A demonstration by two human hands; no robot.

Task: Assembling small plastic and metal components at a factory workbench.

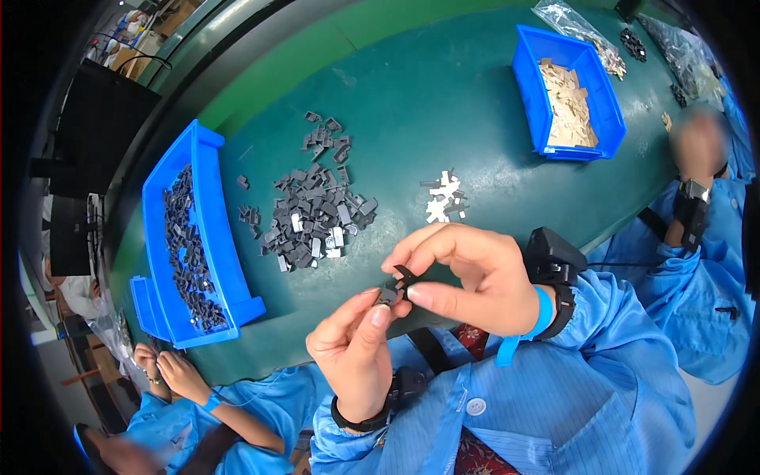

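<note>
Left hand (352, 348) grip: thumb and forefinger pinched closed on a small dark grey part (387, 296), held up above the near edge of the counter (443, 103). Right hand (467, 277) grip: also closed, fingertips pinching a small black clip piece (404, 272) that sits just above and touching the grey part. Both hands meet at the parts, fingertips nearly touching each other. Can't tell whether the two pieces are mated or only pressed together.

Both wrists carry black bands; the right one also has a blue strap (532, 326) and a black box-shaped device (552, 257). Sleeves are blue.

Out on the green counter, just beyond the hands: a small cluster of white and grey pieces (445, 198). Left of that, a loose pile of grey parts (315, 212). Further left, a blue bin (229, 253) holding dark parts, tilted in view along the counter edge. Far right, well apart, a second blue bin (529, 87) with beige pieces inside. Clear plastic bags (571, 22) lie past it at the top edge.

Another person's hands (170, 368) are at lower left, below the first bin. A second person in blue sits at right, arm (690, 210) with a black wrist device resting by the counter edge.
</note>
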